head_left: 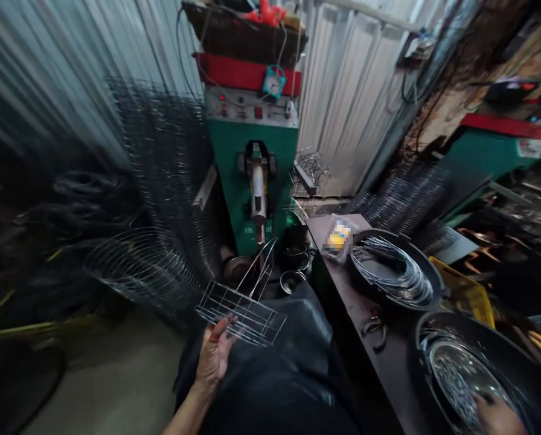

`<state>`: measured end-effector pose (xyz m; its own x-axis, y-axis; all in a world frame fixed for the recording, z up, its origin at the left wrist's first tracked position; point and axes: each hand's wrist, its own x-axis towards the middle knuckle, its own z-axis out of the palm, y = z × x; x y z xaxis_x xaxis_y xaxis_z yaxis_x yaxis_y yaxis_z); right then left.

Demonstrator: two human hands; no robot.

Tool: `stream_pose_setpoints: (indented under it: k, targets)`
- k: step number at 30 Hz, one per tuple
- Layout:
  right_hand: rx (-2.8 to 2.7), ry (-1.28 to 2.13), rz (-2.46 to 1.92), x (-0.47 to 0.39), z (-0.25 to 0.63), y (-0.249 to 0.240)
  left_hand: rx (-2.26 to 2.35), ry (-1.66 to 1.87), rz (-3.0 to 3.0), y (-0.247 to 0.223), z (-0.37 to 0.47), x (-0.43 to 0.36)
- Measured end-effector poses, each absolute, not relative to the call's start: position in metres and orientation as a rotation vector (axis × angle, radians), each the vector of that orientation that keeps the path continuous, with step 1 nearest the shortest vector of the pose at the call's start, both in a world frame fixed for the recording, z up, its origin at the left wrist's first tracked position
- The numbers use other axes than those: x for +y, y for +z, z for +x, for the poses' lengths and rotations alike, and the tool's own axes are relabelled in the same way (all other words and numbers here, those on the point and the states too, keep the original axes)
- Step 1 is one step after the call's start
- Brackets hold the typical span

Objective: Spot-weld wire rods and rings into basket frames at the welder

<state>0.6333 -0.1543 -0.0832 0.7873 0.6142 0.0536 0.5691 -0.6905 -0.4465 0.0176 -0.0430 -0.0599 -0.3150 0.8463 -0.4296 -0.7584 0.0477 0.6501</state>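
Note:
A small wire rack (243, 311) with tall bent wires at its far side is held over my lap. My left hand (216, 350) grips its near left edge, fingers closed on the wires. At the lower right, my right hand (497, 414) reaches into a round metal dish (465, 374) of small metal pieces, which sits inside a large black pan (415, 356). Its fingertips are blurred and partly hidden, so their hold is unclear. Straight ahead stands a green machine (225, 157) with a metal arm (258, 193) pointing down.
A second black pan (436, 272) holds coiled wire rings (410, 281) on the bench (343, 296). Black curved pieces (375, 332) and a plastic packet (338, 238) lie nearby. Stacked wire frames (162, 163) rise at the left, with wire hoops (134, 266) below. A yellow crate (472, 296) is at right.

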Motion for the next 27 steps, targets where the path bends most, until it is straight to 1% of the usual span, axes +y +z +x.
stream_pose_setpoints:
  k: [2, 3, 7, 9, 13, 16, 21, 27]
  targets:
    - [-0.727, 0.165, -2.572, -0.144, 0.623, -0.074, 1.003, 1.601, 0.150, -0.058, 0.017, -0.042]
    - [-0.758, 0.195, -2.543, -0.132, 0.605, -0.063, 1.009, 1.599, 0.172, -0.058, 0.016, -0.042]
    - [-1.180, 0.516, -2.021, -0.056, 0.487, -0.008, 1.032, 1.600, 0.283, -0.058, 0.013, -0.040]
    - [-1.313, 0.689, -1.843, -0.015, 0.420, 0.009, 1.046, 1.605, 0.320, -0.060, 0.012, -0.039]
    - [-1.547, 0.948, -1.599, 0.045, 0.308, 0.016, 1.060, 1.604, 0.373, -0.067, 0.012, -0.045]
    - [-1.691, 1.077, -1.417, 0.067, 0.251, 0.014, 1.044, 1.604, 0.381, -0.073, 0.011, -0.051]
    - [-1.671, 1.302, -1.235, 0.079, 0.209, 0.015, 1.033, 1.611, 0.383, -0.075, 0.008, -0.055]
    - [-1.519, 1.389, -1.136, 0.076, 0.201, 0.010, 1.051, 1.571, 0.410, -0.075, 0.005, -0.053]
